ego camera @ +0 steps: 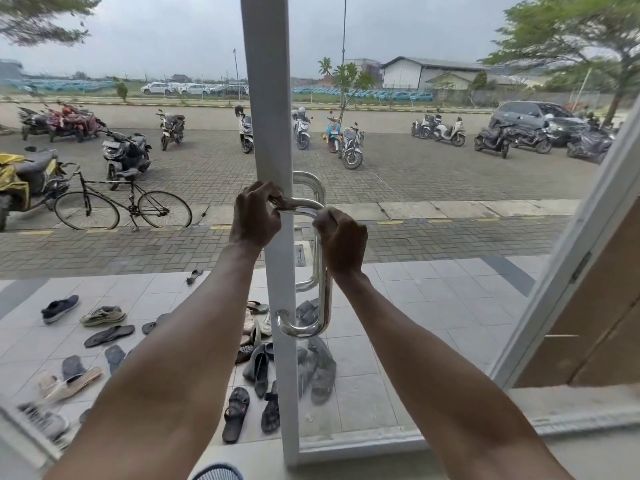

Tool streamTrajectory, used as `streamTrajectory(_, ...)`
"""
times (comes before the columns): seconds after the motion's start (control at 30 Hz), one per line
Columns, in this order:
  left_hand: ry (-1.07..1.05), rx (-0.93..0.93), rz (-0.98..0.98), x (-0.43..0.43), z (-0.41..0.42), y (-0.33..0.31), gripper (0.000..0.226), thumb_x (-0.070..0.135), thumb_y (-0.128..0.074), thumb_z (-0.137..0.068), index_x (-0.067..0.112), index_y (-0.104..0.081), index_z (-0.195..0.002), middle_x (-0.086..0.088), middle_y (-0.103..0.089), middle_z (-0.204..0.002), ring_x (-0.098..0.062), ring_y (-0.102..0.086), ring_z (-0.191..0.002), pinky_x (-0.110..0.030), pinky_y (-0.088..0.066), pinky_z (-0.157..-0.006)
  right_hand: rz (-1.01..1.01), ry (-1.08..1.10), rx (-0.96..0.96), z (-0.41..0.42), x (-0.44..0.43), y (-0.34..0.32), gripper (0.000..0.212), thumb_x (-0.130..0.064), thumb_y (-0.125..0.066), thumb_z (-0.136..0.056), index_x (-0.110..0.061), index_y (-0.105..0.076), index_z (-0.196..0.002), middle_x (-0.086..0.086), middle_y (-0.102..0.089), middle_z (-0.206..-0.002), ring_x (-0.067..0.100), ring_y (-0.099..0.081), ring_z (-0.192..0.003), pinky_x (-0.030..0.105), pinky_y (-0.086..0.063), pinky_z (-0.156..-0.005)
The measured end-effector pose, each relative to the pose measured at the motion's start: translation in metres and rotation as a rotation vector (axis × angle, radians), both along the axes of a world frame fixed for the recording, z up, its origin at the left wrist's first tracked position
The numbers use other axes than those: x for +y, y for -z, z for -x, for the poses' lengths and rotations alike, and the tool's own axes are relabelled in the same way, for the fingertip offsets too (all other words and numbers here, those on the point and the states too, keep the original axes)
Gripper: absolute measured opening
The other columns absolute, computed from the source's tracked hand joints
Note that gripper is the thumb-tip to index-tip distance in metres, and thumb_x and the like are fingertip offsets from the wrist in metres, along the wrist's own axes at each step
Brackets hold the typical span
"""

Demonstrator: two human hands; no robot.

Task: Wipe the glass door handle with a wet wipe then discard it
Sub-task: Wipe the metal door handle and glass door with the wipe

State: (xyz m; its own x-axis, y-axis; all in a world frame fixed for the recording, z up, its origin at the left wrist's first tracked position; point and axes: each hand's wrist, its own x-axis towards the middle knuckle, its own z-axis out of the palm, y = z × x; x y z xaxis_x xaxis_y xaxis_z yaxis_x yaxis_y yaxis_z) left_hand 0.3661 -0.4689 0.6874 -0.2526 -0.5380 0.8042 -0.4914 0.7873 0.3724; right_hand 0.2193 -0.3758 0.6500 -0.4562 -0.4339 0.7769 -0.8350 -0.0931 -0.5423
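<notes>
1. Left forearm and right forearm: nearest the lens. Both are bare and run up from the bottom edge to meet at the grip. They are likely raised together so that both hands can work on one spot.
2. Glass door: its white stile stands directly behind the grip, with the pane to the right of it. Loose shoes lie on the tiles beyond, below grip level.
3. Door handle: a chromed tube, upright and bent back to the stile at both ends. The upper bend is level with the grip and the long bar drops away beneath it. It is bright and mirror-like, and no smears can be made out.
4. Left hand: left of the bend, fingers curled, pinching one end of the strip.
5. Right hand: right of the bend and slightly lower, clenched on the other end.
6. Wet wipe: a thin, pale, glossy strip stretched between the two hands at the handle's upper bend. It may be in its sachet, since the view is too small to tell. The two-handed tension suits either tearing it open or drawing it over the tube.
</notes>
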Motion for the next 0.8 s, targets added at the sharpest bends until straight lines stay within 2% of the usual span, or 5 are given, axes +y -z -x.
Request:
streamTrajectory(0.13,0.022,0.028,0.026,0.0,0.001,0.004,0.023,-0.009,-0.067,-0.072,0.003,-0.071,-0.091,-0.012,-0.074,-0.099,-0.031,-0.068,-0.093,-0.042,-0.058,-0.082,0.0,0.025,0.016,0.006,-0.001,0.023,0.024,-0.041,-0.065,-0.091,-0.018,-0.072,-0.092,0.0,-0.073,-0.071,0.018,-0.065,-0.058,0.026,-0.046,-0.054)
streamTrajectory(0.3,0.032,0.059,0.047,0.001,0.002,0.007,0.026,-0.01,-0.07,-0.07,0.004,-0.072,-0.092,-0.011,-0.075,-0.1,-0.031,-0.068,-0.093,-0.043,-0.057,-0.084,-0.086,-0.012,-0.143,0.003,0.007,0.071,0.034,-0.044,-0.053,-0.086,-0.017,-0.072,-0.078,-0.001,-0.072,-0.065,0.021,-0.065,-0.058,0.03,-0.049,-0.057)
streamTrajectory(0.5,0.037,0.093,0.044,0.003,0.001,0.01,0.028,-0.012,-0.068,-0.07,0.002,-0.072,-0.094,-0.012,-0.075,-0.099,-0.031,-0.069,-0.093,-0.044,-0.058,-0.083,-0.269,-0.085,-0.24,0.006,0.011,0.078,0.013,-0.025,-0.069,-0.084,-0.015,-0.074,-0.078,-0.001,-0.076,-0.076,0.019,-0.071,-0.071,0.034,-0.056,-0.068)
streamTrajectory(0.67,-0.001,0.17,0.017,0.01,0.009,0.014,0.029,-0.011,-0.065,-0.072,0.002,-0.072,-0.097,-0.009,-0.076,-0.103,-0.029,-0.07,-0.095,-0.04,-0.056,-0.085,-0.132,-0.038,-0.238,0.001,0.007,0.044,0.015,-0.025,-0.071,-0.084,-0.017,-0.075,-0.073,-0.002,-0.073,-0.063,0.015,-0.068,-0.058,0.027,-0.053,-0.057)
streamTrajectory(0.8,-0.05,0.228,0.006,0.019,0.016,0.025,0.03,-0.006,-0.064,-0.077,0.003,-0.071,-0.105,-0.01,-0.076,-0.107,-0.031,-0.07,-0.097,-0.035,-0.055,-0.088,-0.046,-0.044,-0.204,0.002,0.003,0.03,0.022,-0.029,-0.066,-0.087,-0.015,-0.072,-0.071,-0.002,-0.069,-0.057,0.016,-0.063,-0.051,0.032,-0.052,-0.053)
